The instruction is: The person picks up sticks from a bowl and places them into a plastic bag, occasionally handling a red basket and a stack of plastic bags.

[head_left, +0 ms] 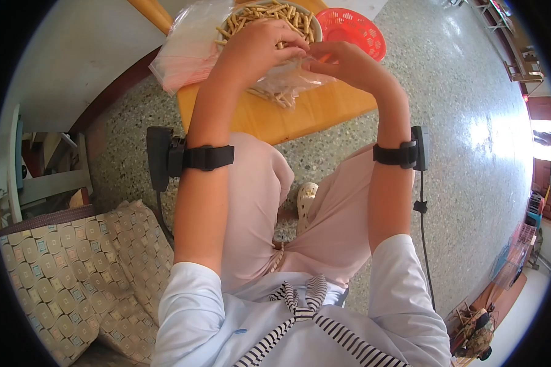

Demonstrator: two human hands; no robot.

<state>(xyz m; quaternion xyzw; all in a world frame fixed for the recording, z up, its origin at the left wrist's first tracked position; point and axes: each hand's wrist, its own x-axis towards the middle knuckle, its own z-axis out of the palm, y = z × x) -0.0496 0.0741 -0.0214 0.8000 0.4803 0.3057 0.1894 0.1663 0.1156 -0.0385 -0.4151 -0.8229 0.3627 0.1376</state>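
A clear plastic bag (294, 84) with several tan stick-shaped pieces at its bottom rests on the wooden stool or small table (281, 119). My left hand (260, 48) is closed at the bag's mouth, fingers bent toward my right hand. On the other side, my right hand (343, 64) pinches the upper edge of the same bag. Just beyond my hands stands a round bowl (318, 25) heaped with tan stick-shaped pieces (281, 13), partly hidden by my left hand.
A red perforated plastic basket (364, 38) sits right of the bowl. Flat plastic bags with pink edges (187, 52) lie to the left. Patterned cloth (61, 275) covers something at lower left. A cable (427, 257) hangs from my right forearm strap. The floor (459, 122) is speckled.
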